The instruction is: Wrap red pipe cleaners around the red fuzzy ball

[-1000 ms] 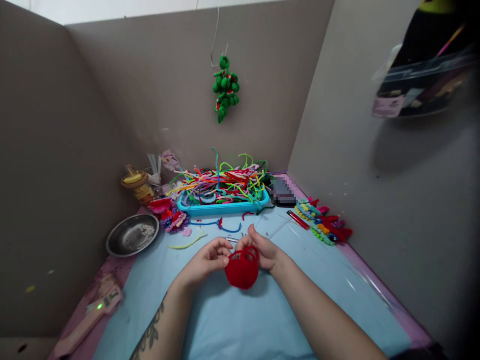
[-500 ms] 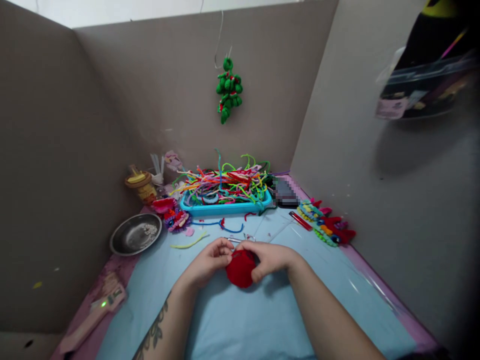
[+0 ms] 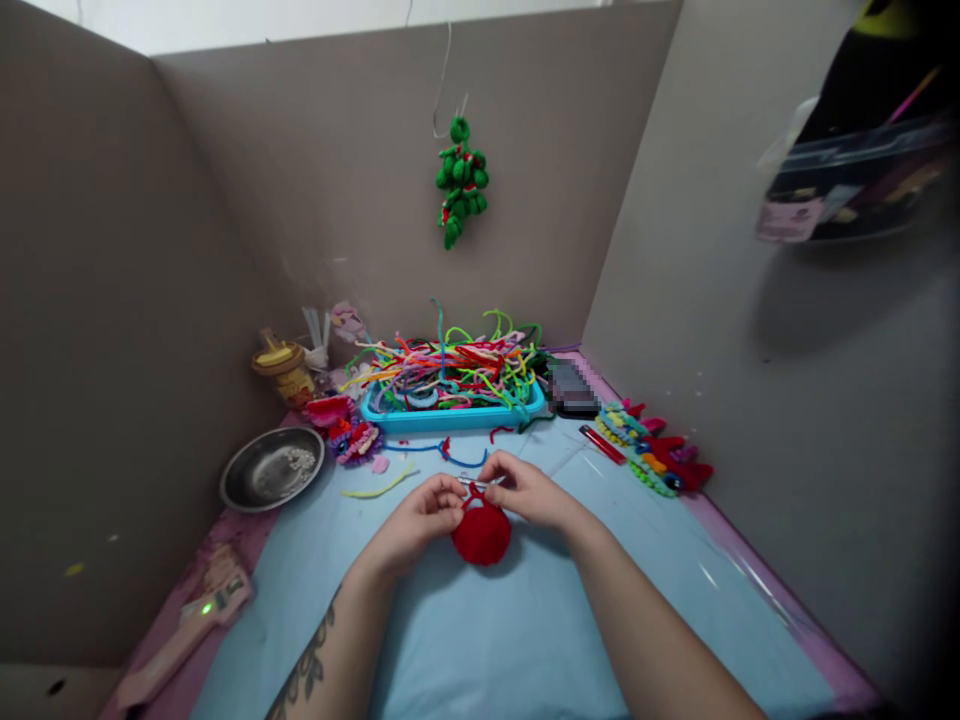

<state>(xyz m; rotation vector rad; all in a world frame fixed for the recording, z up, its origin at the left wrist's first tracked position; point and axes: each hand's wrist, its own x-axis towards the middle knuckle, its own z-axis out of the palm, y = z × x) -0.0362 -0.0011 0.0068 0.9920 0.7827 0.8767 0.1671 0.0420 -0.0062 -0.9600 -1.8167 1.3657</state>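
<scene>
My left hand (image 3: 431,512) is closed, thumb and fingers pinching the upper left edge of a round red fuzzy piece (image 3: 482,534). A small red loop (image 3: 475,492) stands up from the top of that piece, between my two hands. My right hand (image 3: 525,488) is pinched at the upper right of the loop. Thumb and forefinger hold a slim silver tool (image 3: 472,482), which spans the gap between my hands; its tip and exact kind cannot be made out. The red piece hangs just above the blue cloth or rests on it; I cannot tell which.
A blue tray (image 3: 457,415) heaped with colourful fuzzy stems stands at the back. A metal bowl (image 3: 240,478) with small pale beads and a pink glue gun (image 3: 195,630) lie left. Right are a red cutter (image 3: 602,445) and colourful crafted pieces (image 3: 652,450).
My right hand has moved from the right side of the red piece up to its top and closed into a pinch. The red loop has come into view. My left hand stays put.
</scene>
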